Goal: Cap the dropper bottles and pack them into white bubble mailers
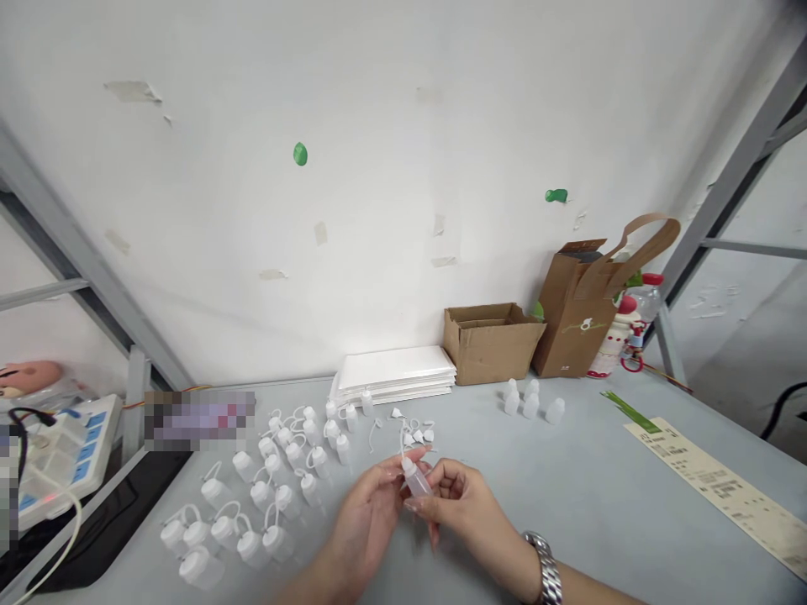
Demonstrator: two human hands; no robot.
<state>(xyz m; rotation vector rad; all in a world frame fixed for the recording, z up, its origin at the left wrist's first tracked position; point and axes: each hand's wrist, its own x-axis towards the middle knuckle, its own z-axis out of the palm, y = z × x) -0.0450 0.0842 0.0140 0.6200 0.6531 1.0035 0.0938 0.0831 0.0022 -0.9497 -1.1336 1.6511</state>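
Near the table's front middle, my left hand (371, 508) and my right hand (463, 504) meet around a small translucent bottle (417, 479) with a white cap. My right fingers pinch the bottle's body, while my left fingertips are at its cap end. The bottle is tilted. Just beyond my hands lie several loose white caps (416, 437) with thin straps. Many capped bottles (252, 496) stand in a group at the left, most with looped straps. Several bottles without caps (530, 407) stand right of the middle.
A stack of white envelopes (396, 374), an open cardboard box (492, 344) and a brown paper bag (577, 319) stand along the wall. A printed paper strip (719, 483) lies at right. A power strip (81, 445) and a black mat (119, 521) are at left.
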